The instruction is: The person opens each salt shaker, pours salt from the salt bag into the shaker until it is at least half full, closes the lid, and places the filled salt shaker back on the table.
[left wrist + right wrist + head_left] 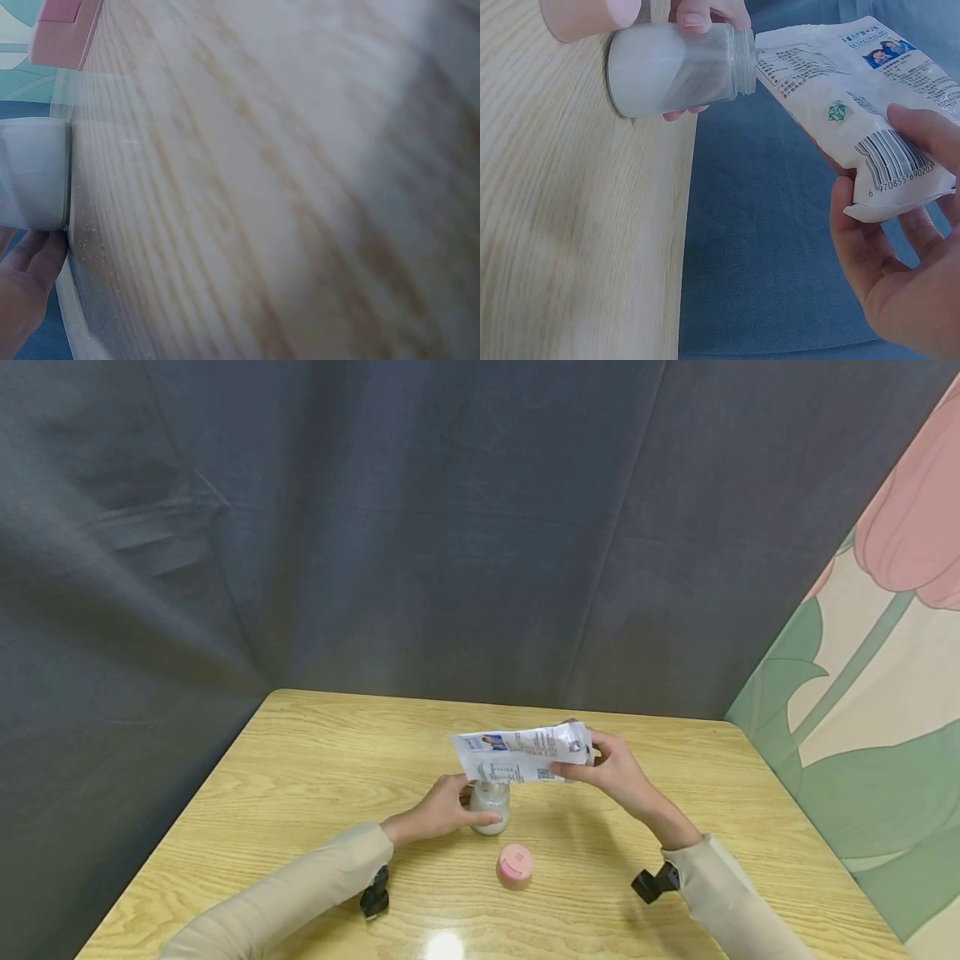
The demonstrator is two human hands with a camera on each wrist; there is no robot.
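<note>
White packet (517, 755) and clear jar (493, 802) sit in curled right and left hands (617, 774) (442, 807).

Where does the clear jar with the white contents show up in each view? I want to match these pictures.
Head: jar at lower middle, just below the white packet.
Left wrist: jar at the left edge, about mid-height, partly cut off.
Right wrist: jar in the upper left, sideways, mouth pointing right.
Shared landmark: the pink lid.

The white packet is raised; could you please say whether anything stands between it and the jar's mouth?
Nothing visible does: the white packet is at the uncapped mouth of the jar; the pink lid lies aside.
</note>
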